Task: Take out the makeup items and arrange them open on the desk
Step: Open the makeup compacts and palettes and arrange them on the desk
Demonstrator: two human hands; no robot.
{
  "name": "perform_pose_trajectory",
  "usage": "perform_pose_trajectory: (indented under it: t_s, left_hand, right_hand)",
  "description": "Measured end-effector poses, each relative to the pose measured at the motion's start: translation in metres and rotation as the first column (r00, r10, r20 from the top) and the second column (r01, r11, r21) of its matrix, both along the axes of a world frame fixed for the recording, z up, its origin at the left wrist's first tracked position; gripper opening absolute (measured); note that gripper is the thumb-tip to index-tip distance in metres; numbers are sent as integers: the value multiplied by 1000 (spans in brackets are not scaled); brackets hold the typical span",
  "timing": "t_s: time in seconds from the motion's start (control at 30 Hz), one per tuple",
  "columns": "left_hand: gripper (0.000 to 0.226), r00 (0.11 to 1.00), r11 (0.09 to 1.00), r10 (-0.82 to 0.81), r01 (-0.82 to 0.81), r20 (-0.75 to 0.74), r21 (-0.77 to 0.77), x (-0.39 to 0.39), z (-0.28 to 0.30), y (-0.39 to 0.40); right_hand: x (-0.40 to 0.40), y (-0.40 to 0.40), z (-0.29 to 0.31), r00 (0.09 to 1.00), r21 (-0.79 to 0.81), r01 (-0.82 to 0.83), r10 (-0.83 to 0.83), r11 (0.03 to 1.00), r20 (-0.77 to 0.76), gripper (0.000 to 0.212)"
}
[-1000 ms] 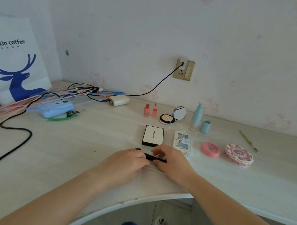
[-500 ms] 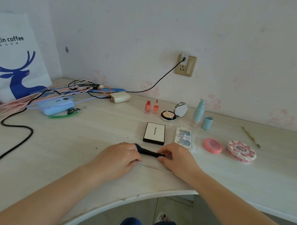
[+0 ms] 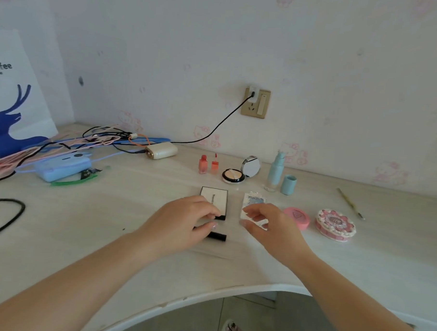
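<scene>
A short black makeup tube [image 3: 217,236] lies on the desk [image 3: 109,235], and my left hand [image 3: 182,223] is closed over its left end. Just right of it, my right hand [image 3: 272,229] hovers with fingers apart and holds nothing, partly covering a patterned palette [image 3: 254,200]. A black-and-white palette [image 3: 214,197] sits shut behind my left hand. At the right lie a pink round compact [image 3: 299,216] and a cake-shaped compact [image 3: 335,225]. Further back stand two coral bottles [image 3: 203,164], an open cushion compact [image 3: 233,176] with its mirror up, a pale blue pump bottle [image 3: 274,172] and its cap [image 3: 288,185].
A thin brush [image 3: 351,203] lies at the far right. On the left are a blue power bank [image 3: 62,167], a cream charger [image 3: 161,150], tangled cables [image 3: 93,140] and a white paper bag [image 3: 12,101]. The desk's curved front edge [image 3: 206,296] is below my arms.
Both hands were gripping the black tube, one at each end. My right hand has let go and moved right, fingers spread; my left hand stays on the tube.
</scene>
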State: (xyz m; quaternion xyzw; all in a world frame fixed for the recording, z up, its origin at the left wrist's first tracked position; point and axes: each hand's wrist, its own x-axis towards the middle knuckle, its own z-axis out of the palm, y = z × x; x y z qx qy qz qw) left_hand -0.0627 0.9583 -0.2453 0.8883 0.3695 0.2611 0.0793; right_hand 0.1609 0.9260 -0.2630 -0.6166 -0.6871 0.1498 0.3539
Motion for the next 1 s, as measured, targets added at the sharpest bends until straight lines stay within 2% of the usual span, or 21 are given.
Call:
perform_pose_trajectory:
  t_s: [0.13,0.3,0.5,0.73,0.87,1.0]
  left_hand:
    - [17,995,996,-89,90,36,-21,57,20,13]
    - [15,969,964,-240,245,59,-100,140,34,30]
    - [21,939,937,-339,332,-52,-111,239,40,62]
    - [34,862,936,-348,340,-369,-89,340,19,106]
    - [40,836,932,-334,362,-436,-21,374,0,123]
    - [45,816,925,-318,379,-483,32,398,-19,137]
  right_hand:
    - [52,-8,16,991,46,131,-131,990,0,17]
    - [136,-20,19,942,-8,299,-296,954,-158,23]
    - [233,-20,7,854,-56,486,-488,872,-182,13]
    - [285,19,-13,803,-106,595,-596,797,24,35]
    - [292,47,-20,806,-160,590,-569,791,164,45]
    - [292,66,-24,762,-114,616,-553,779,337,47]
